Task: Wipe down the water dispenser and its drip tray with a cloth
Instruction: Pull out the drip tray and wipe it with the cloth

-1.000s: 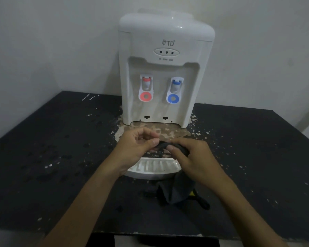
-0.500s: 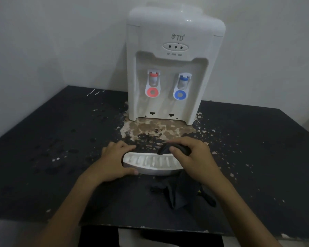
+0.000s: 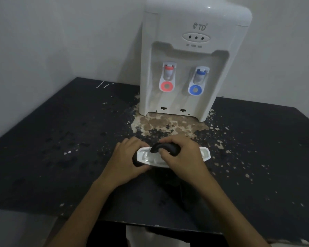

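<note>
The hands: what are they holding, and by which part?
The left hand grips the white tray by its left end. The right hand clutches the dark cloth by a bunched-up part, on top of the tray.

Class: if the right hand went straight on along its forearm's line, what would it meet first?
Probably the lower front of the water dispenser. The right hand grips the cloth on the drip tray; beyond that only peeling table seems to lie between, though depth is unclear.
</note>
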The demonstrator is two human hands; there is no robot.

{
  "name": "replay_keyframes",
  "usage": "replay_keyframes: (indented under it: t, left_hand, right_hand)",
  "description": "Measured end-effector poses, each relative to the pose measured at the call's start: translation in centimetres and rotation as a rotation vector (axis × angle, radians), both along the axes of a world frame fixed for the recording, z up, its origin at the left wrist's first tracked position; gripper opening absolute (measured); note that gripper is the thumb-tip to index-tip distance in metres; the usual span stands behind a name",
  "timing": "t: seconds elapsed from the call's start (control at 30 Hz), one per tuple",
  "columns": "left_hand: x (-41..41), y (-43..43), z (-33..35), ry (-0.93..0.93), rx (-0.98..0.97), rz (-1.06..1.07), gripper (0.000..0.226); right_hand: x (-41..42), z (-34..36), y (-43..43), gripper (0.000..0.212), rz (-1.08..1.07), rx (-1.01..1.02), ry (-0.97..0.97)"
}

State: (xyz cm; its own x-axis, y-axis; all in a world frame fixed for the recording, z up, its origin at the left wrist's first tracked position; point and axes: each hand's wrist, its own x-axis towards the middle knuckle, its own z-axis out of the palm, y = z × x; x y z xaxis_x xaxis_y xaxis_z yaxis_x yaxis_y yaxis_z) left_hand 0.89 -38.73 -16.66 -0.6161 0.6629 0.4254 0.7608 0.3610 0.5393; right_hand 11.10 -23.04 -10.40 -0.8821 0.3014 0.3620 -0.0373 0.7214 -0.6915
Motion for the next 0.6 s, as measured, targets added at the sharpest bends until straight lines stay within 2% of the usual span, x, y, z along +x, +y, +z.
replay_keyframes:
  t: [0.17,0.33,0.43,0.6]
  left_hand:
    - [0.4,-0.1,-0.3,-0.123,0.151,-0.064,0.039]
    - [0.6,0.0,-0.4,-0.165,0.188,-0.109,0.032]
    - [0.5,0.1,-0.6,-0.198,0.201,-0.091,0.027]
    - [0.3,0.1,-0.9,-0.229,0.211,-0.071,0.028]
  right_hand:
    - [-1.0,-1.6,-1.8,0.022,0.093,0.157,0.081]
    - [-1.7,-3.7,-3.0,0.014,0.073,0.5,0.086]
    - [-1.7,-3.8,-3.6,0.007,0.078,0.554,0.049]
    - [-1.7,-3.5,-4.2,0.009,0.051,0.633,-0.015]
